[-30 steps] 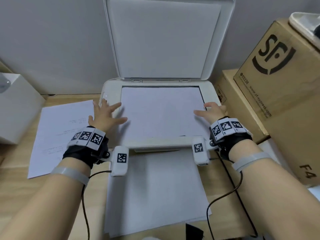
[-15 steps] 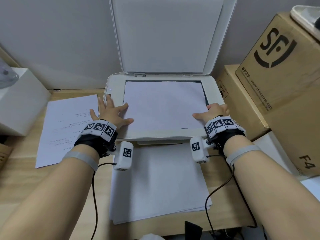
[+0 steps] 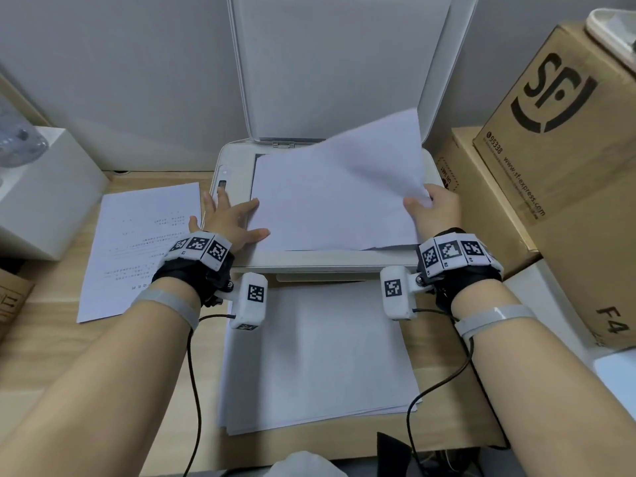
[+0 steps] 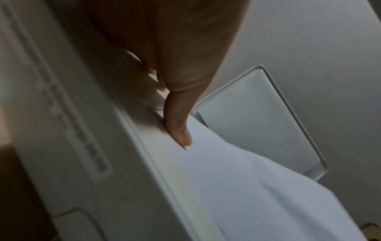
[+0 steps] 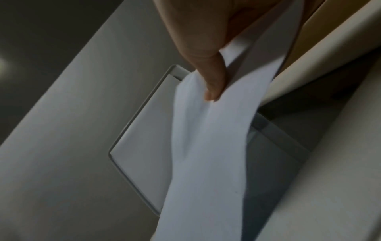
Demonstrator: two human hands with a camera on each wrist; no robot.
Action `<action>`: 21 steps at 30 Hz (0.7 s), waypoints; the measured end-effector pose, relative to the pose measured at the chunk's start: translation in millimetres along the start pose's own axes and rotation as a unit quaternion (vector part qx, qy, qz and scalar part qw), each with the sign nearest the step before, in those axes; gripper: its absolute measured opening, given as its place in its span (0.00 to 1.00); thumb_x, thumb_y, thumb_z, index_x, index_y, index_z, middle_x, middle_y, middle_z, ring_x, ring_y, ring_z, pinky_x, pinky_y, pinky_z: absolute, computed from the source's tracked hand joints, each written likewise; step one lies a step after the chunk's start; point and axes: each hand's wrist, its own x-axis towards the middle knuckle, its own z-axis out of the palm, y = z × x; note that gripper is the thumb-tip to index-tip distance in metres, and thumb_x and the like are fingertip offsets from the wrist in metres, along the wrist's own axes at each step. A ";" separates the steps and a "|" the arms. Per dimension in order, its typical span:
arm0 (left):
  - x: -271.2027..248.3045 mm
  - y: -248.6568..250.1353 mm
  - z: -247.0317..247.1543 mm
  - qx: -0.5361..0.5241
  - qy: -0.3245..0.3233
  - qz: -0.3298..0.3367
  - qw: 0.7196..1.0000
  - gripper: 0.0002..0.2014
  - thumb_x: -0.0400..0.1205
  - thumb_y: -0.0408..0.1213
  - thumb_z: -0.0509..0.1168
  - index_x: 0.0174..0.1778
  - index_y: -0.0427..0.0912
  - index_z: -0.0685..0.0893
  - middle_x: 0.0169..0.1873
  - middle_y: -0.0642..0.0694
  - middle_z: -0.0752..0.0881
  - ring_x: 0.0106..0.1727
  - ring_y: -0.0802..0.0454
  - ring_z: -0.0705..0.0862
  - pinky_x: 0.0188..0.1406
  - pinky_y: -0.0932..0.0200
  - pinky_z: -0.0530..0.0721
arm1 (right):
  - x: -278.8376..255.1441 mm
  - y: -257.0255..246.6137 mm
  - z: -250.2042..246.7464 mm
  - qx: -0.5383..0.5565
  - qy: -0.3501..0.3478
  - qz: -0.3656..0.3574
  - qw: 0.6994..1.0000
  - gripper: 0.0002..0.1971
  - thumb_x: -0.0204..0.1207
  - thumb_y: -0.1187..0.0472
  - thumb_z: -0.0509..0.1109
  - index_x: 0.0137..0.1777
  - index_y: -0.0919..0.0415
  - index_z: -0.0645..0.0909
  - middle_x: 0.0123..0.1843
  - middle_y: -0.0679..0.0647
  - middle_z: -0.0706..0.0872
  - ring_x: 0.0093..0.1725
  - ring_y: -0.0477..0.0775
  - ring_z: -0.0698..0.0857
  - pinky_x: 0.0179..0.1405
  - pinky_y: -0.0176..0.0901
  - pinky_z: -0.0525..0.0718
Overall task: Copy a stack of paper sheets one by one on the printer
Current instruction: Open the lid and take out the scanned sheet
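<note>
right hand [image 3: 434, 210] pinches sheet [image 3: 337, 194] by its right edge, lifted off printer [image 3: 237, 160] glass | left hand [image 3: 230, 220] flat, fingers spread, on sheet's left edge | risk: left-hand pressure plus right-hand pull likely creases or tears the sheet

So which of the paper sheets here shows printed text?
The white sheet lying flat on the wooden desk, left of the printer. The lifted sheet on the scanner and the front stack look blank.

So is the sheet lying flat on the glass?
No. The right hand pinches the sheet and holds its right edge raised; its left edge is down.
</note>
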 end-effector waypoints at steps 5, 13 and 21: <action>-0.4 -8.5 2.6 -0.259 0.062 0.035 0.963 0.39 0.80 0.44 0.69 0.83 0.46 0.55 0.83 0.44 0.55 0.84 0.48 0.51 0.82 0.42 0.50 | -19.5 0.7 -12.9 0.126 0.009 -0.043 0.991 0.08 0.77 0.68 0.70 0.54 0.67 0.83 0.50 0.55 0.85 0.53 0.53 0.83 0.59 0.44 0.80; -38.0 -7.5 6.9 -0.544 0.129 0.104 0.823 0.13 0.83 0.30 0.64 0.63 0.45 0.80 0.45 0.57 0.89 0.50 0.60 0.85 0.54 0.67 0.82 | -53.1 13.4 -16.6 0.264 0.010 0.004 0.965 0.12 0.76 0.72 0.70 0.43 0.51 0.82 0.36 0.34 0.89 0.46 0.41 0.86 0.59 0.43 0.83; -92.3 -39.7 50.3 -0.588 0.053 0.019 0.807 0.13 0.78 0.29 0.67 0.32 0.48 0.92 0.31 0.55 0.90 0.35 0.62 0.88 0.36 0.69 0.85 | -116.0 73.0 0.4 0.281 0.001 0.094 0.955 0.16 0.76 0.72 0.69 0.37 0.48 0.89 0.39 0.36 0.90 0.45 0.38 0.87 0.51 0.34 0.85</action>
